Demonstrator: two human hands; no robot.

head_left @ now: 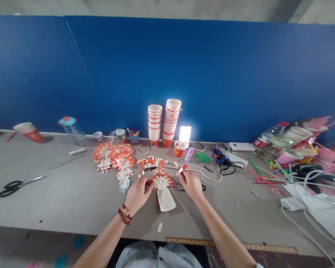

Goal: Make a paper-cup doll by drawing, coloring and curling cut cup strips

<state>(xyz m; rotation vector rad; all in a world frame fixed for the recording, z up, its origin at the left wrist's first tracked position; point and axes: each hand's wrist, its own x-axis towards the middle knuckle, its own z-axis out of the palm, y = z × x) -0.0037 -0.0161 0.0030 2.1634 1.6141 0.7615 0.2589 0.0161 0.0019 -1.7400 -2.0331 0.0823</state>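
Observation:
In front of me lies a paper cup cut-out [165, 198], a fringed round head with orange tips above a pale panel bearing faint drawn lines. My left hand [139, 192] pinches the left edge of its fringe, between thumb and fingers. Just right of the head, my right hand [192, 184] grips a marker [182, 169] with a red end, held at a slant. Scissors with black handles [203, 187] lie partly hidden under my right hand. Orange and white paper scraps [152, 163] are heaped behind the cut-out.
Finished-looking fringed paper figures [114, 158] pile up at left. Two tall stacks of paper cups [171, 123] stand by the blue partition [167, 74], beside a lit phone [185, 134]. Black scissors [13, 188] lie far left. Cables [321, 178], bottles and craft materials crowd the right.

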